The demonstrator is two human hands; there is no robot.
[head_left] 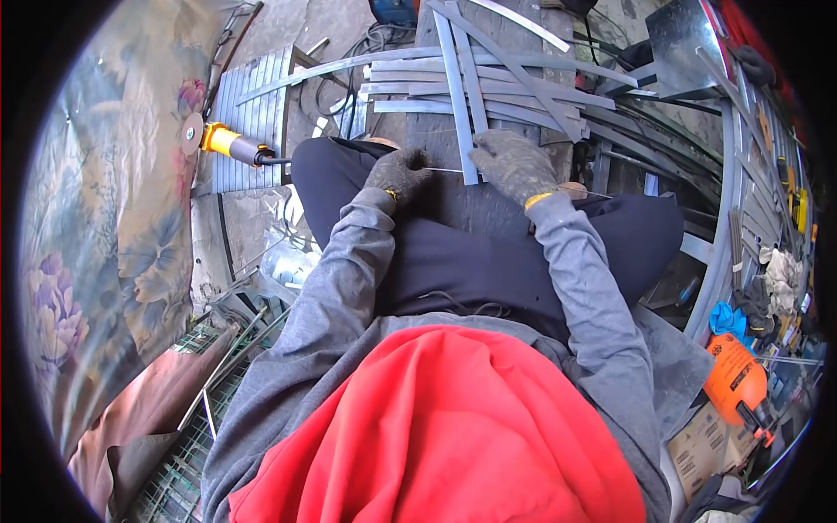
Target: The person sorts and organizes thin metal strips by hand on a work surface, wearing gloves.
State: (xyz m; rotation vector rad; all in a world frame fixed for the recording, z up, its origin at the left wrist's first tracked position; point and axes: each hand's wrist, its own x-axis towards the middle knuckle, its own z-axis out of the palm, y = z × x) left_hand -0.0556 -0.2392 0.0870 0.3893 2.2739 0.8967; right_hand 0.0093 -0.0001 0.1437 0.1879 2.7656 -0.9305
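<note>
My left hand (399, 177), in a dark knit work glove, is closed on a thin metal rod (446, 171) that runs toward the right hand. Gloved the same way, my right hand (514, 166) is closed at the near ends of two flat metal strips. One flat metal strip (457, 96) lies lengthwise with its near end just left of the right fingers. The other strip (476, 91) runs under that hand. Both cross a stack of flat metal strips (410, 90) on a dark board (436, 207). The right fingertips are partly hidden.
An orange angle grinder (231, 142) lies at left on a ribbed metal stand (253, 96). A floral curtain (131, 209) hangs at far left. Long metal bars (719, 235), an orange container (737, 375) and a blue cloth (729, 321) are at right. My crossed legs flank the board.
</note>
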